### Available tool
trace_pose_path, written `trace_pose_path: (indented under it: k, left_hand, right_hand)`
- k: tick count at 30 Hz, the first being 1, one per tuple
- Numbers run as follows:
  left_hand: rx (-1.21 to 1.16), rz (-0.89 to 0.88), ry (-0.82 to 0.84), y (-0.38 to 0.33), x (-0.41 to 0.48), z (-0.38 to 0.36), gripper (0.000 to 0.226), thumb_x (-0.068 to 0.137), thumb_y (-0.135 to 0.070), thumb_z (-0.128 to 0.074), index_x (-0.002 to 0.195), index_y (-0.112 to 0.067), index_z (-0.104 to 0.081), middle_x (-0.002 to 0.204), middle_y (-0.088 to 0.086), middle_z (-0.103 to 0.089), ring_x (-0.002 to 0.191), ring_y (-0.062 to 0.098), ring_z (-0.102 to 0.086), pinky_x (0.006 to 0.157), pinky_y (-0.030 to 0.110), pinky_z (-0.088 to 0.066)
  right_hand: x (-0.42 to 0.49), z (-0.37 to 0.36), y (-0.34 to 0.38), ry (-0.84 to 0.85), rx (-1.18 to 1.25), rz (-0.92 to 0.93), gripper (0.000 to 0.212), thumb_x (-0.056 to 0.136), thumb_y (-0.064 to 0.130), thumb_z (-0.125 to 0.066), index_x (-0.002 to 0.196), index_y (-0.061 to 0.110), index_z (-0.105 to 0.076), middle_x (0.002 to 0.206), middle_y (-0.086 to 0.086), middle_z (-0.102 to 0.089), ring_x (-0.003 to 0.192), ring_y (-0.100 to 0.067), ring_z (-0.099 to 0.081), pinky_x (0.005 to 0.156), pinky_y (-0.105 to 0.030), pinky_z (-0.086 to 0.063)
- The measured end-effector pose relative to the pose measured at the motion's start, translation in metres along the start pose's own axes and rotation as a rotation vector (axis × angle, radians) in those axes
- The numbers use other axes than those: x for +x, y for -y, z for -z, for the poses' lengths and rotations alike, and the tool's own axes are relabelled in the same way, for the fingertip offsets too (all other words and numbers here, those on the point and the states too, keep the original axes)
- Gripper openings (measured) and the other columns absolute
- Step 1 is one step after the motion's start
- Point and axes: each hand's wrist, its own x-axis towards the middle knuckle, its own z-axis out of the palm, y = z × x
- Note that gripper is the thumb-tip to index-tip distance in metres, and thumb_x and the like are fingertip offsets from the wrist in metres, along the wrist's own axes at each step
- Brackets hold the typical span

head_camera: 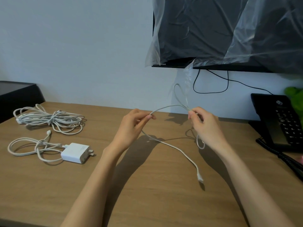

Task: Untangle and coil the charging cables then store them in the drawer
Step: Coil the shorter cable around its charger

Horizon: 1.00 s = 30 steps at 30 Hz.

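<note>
- Bare forearms (98,185) reach over the wooden desk (147,207).
- Left hand (131,126) pinches a white cable (172,145). Right hand (206,126) pinches a raised loop of the same cable.
- The cable's plug end (200,178) lies on the desk between the arms.
- A tangled cable bundle (49,119) and a white charger (75,152) lie at far left.

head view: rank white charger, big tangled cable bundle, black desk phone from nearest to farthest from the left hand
1. white charger, just left of the left hand
2. big tangled cable bundle, farther left and back
3. black desk phone, far right
</note>
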Motion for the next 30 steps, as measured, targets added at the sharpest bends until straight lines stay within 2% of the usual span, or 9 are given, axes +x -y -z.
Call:
trace_pose_path:
  k: [2,4,7,12,16,18,22,26,30]
  left_hand:
    - [-0.066,0.118,0.012,-0.003,0.0,-0.001,0.015,0.092,-0.027,-0.058,0.094,-0.028,-0.073,0.084,0.002,-0.058,0.079,0.008,-0.056,0.078,0.018,-0.046]
    - [-0.273,0.28,0.028,-0.008,-0.002,-0.002,0.011,0.088,-0.022,-0.064,0.093,-0.02,-0.074,0.074,0.0,-0.062,0.07,0.01,-0.058,0.075,0.023,-0.053]
    - [-0.484,0.463,0.035,-0.014,-0.004,-0.007,0.016,0.084,-0.011,-0.068,0.096,-0.002,-0.072,0.074,0.003,-0.068,0.061,0.009,-0.065,0.066,0.017,-0.056]
    - [-0.607,0.606,0.057,-0.016,-0.004,-0.005,0.02,0.082,-0.01,-0.071,0.099,0.001,-0.07,0.079,0.008,-0.07,0.065,0.009,-0.066,0.063,0.015,-0.053]
    - [-0.632,0.62,0.072,-0.017,-0.003,-0.003,0.018,0.082,-0.014,-0.071,0.094,-0.002,-0.072,0.083,0.006,-0.072,0.065,0.006,-0.063,0.062,0.012,-0.052]
    - [-0.612,0.614,0.067,-0.017,-0.004,-0.003,0.015,0.081,-0.015,-0.072,0.091,-0.004,-0.073,0.083,0.005,-0.072,0.064,0.005,-0.062,0.062,0.011,-0.052]
    - [-0.55,0.595,0.071,-0.018,-0.004,-0.004,0.015,0.081,-0.017,-0.073,0.09,-0.005,-0.073,0.081,0.004,-0.074,0.064,0.004,-0.063,0.061,0.013,-0.051]
    - [-0.559,0.562,0.033,-0.022,-0.006,-0.007,0.02,0.085,-0.022,-0.068,0.094,-0.005,-0.073,0.083,0.006,-0.074,0.062,0.005,-0.062,0.059,0.014,-0.051]
    - [-0.567,0.524,-0.1,-0.026,-0.005,-0.008,0.02,0.088,-0.02,-0.065,0.095,-0.003,-0.072,0.079,0.007,-0.073,0.057,0.004,-0.062,0.057,0.014,-0.051]
  right_hand:
    - [-0.002,-0.005,0.002,0.041,-0.002,-0.008,0.025,0.097,0.035,-0.043,0.077,0.024,-0.052,0.059,0.0,-0.058,0.055,-0.017,-0.05,0.057,-0.035,-0.041]
    - [-0.005,-0.011,0.007,0.084,0.001,0.002,0.025,0.098,0.033,-0.042,0.078,0.024,-0.054,0.064,0.007,-0.064,0.053,-0.006,-0.051,0.06,-0.033,-0.042]
    - [-0.01,-0.019,0.015,0.139,0.004,0.055,0.025,0.1,0.03,-0.042,0.082,0.023,-0.058,0.065,0.016,-0.065,0.046,-0.002,-0.047,0.053,-0.027,-0.034]
    - [-0.016,-0.027,0.019,0.253,-0.058,0.115,0.021,0.1,0.034,-0.04,0.082,0.031,-0.052,0.082,0.009,-0.071,0.048,-0.008,-0.046,0.053,-0.029,-0.036]
    - [-0.02,-0.026,0.024,0.369,-0.042,0.125,0.021,0.101,0.028,-0.041,0.089,0.018,-0.055,0.074,0.024,-0.065,0.049,0.004,-0.049,0.051,-0.02,-0.026]
    - [-0.022,-0.026,0.026,0.412,-0.025,0.125,0.021,0.101,0.027,-0.041,0.088,0.019,-0.055,0.085,0.02,-0.069,0.052,0.006,-0.05,0.053,-0.021,-0.028]
    - [-0.023,-0.026,0.027,0.422,-0.102,0.137,0.022,0.102,0.029,-0.037,0.088,0.022,-0.053,0.077,0.015,-0.068,0.055,0.003,-0.053,0.055,-0.023,-0.031]
    - [-0.024,-0.024,0.028,0.322,-0.28,0.214,0.019,0.102,0.033,-0.032,0.09,0.026,-0.046,0.073,0.01,-0.065,0.06,-0.011,-0.058,0.066,-0.035,-0.048]
    - [-0.025,-0.024,0.029,0.278,-0.409,0.297,0.015,0.103,0.035,-0.029,0.103,0.026,-0.041,0.073,0.006,-0.056,0.066,-0.031,-0.055,0.059,-0.036,-0.041]
